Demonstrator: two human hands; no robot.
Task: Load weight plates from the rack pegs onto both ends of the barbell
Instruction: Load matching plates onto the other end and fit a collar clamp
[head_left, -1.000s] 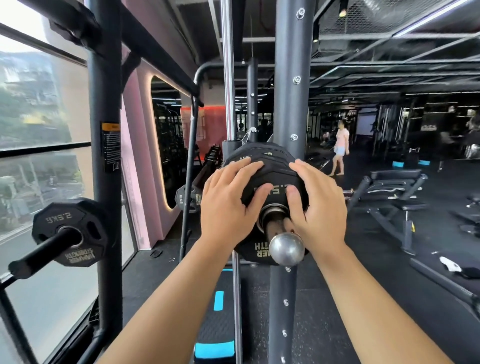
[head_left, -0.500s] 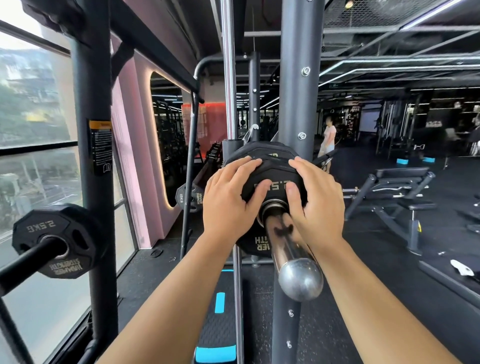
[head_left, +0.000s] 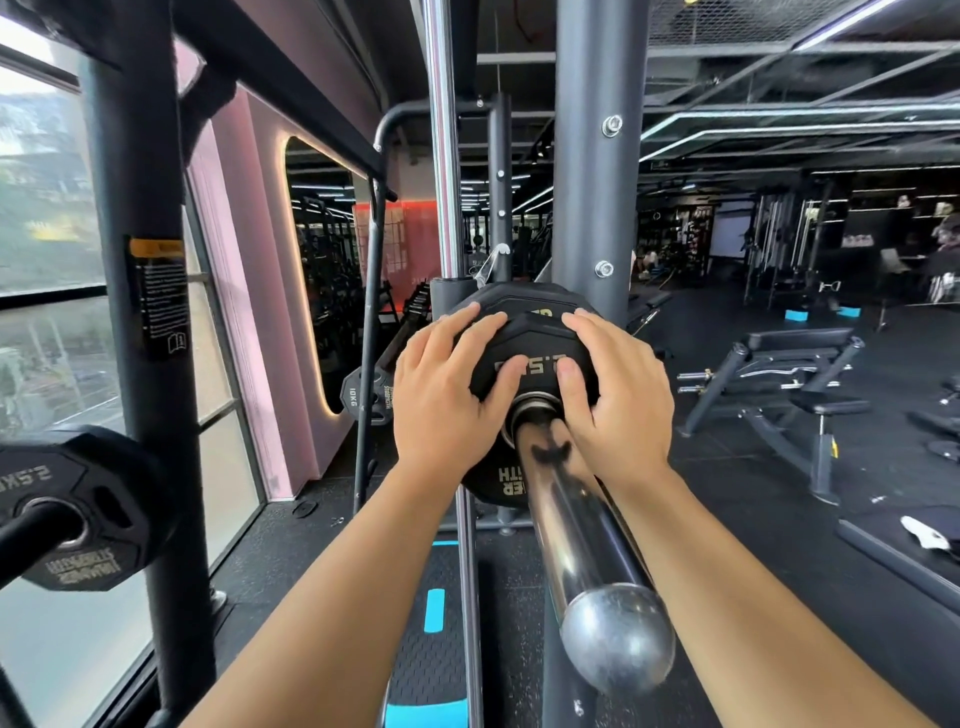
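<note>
Pressing a 2.5 kg plate (head_left: 535, 358), threaded on the chrome barbell sleeve (head_left: 571, 519), with left hand (head_left: 441, 410) and right hand (head_left: 618, 405) flanking that sleeve, fingers (head_left: 457, 332) spread flat, probably to seat it against the larger plate (head_left: 519, 301) behind.

Upright (head_left: 592, 182) just behind plate (head_left: 535, 338); sleeve (head_left: 576, 530) outboard bare.

Both forearms are bare and extend forward from the lower edge of view, converging toward centre. Left hand (head_left: 441, 400): back toward the camera, fingers spread and nearly straight, laid flat on the weight plate (head_left: 530, 340), thumb angled inward. Right hand (head_left: 621, 400): mirrored pose, fingers spread and lightly bent on the same plate, thumb pointing up. Thumb tips are near each other, not touching.
</note>
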